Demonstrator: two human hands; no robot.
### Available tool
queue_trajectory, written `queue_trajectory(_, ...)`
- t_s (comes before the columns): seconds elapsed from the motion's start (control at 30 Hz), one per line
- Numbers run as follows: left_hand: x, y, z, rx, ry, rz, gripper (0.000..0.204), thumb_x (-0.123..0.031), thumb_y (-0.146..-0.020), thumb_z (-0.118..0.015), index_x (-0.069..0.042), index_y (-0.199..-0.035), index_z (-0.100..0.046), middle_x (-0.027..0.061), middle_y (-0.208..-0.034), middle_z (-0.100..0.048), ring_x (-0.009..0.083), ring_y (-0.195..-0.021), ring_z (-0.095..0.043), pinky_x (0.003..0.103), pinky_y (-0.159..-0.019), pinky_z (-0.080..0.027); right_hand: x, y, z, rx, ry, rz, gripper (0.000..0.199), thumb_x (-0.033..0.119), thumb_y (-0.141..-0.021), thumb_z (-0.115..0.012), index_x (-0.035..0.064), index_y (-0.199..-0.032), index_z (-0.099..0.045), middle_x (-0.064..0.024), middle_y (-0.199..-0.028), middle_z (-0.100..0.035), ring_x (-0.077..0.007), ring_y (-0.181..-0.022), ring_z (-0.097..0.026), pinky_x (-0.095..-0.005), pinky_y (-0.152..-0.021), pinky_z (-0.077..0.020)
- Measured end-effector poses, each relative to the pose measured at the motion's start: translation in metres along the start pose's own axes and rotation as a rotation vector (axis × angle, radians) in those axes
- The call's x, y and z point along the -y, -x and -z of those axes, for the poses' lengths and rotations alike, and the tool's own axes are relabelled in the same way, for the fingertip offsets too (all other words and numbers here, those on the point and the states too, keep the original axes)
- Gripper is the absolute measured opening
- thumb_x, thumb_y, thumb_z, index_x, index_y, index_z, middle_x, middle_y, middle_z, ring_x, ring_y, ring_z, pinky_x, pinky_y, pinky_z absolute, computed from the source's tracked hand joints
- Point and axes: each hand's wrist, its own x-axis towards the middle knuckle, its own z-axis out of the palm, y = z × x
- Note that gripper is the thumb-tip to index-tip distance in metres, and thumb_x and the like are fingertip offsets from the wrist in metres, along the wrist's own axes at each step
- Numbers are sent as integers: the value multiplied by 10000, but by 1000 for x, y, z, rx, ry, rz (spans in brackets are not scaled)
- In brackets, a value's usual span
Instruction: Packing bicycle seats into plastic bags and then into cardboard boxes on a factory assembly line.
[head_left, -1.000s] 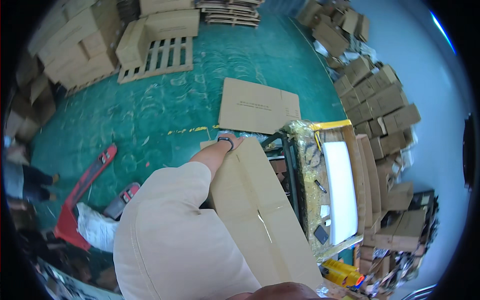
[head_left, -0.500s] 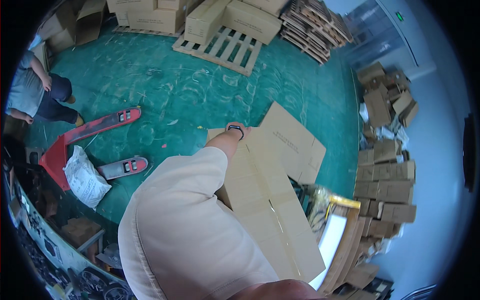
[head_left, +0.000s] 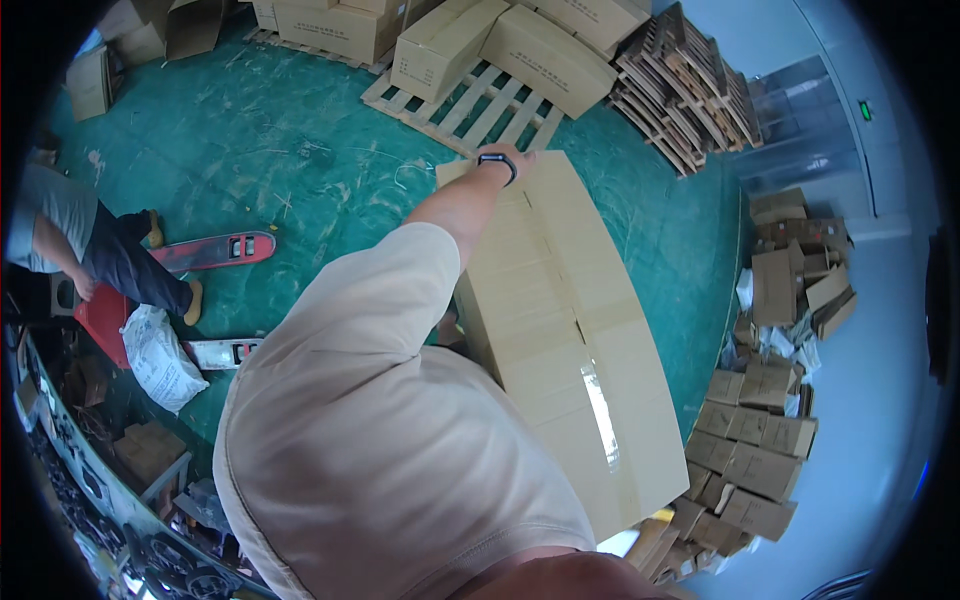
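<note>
A large brown cardboard box point(head_left: 560, 330), taped along its top, slants in front of my body. My left hand point(head_left: 520, 160), with a dark watch at the wrist, grips the box's far edge. Its fingers curl over that edge and are partly hidden. The sleeved left arm stretches along the box's left side. My right hand does not show. Between my sleeve and the box side is a small dim patch that I cannot make out.
At left, a person point(head_left: 70, 230) stands by a red pallet jack point(head_left: 215, 250) with a white sack point(head_left: 160, 365) on it. Ahead are a wooden pallet point(head_left: 480, 115) bearing boxes and stacked pallets point(head_left: 685, 90). Cartons point(head_left: 760, 440) line the right wall.
The box and my left hand have moved forward, and my view has shifted. The flat cardboard sheet beyond the box is no longer seen. The person at left has stepped closer to the jack.
</note>
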Motion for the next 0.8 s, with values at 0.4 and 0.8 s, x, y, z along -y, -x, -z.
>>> queue_trajectory(0.4,8,-344,134,-246,152,328,937,-761,-1019,-338,-13,-1516,-606,248,-1608,-537,383,-1494,-530,484,-1231,-423,147,-407,79,104,-68,-19,946,794,-1045,-373,97,-1685,-403,-163,-1673,-484,-381,-1495,-496,-492,-1279,-328)
queue_trajectory(0.8,19,-691,230,-316,265,704,926,-795,-998,-356,-62,-1457,-686,250,-1511,-633,408,-1425,-597,508,-1200,-445,368,-893,43,144,-126,-22,944,792,-1046,-373,101,-1689,-396,-157,-1675,-481,-377,-1496,-494,-495,-1279,-328)
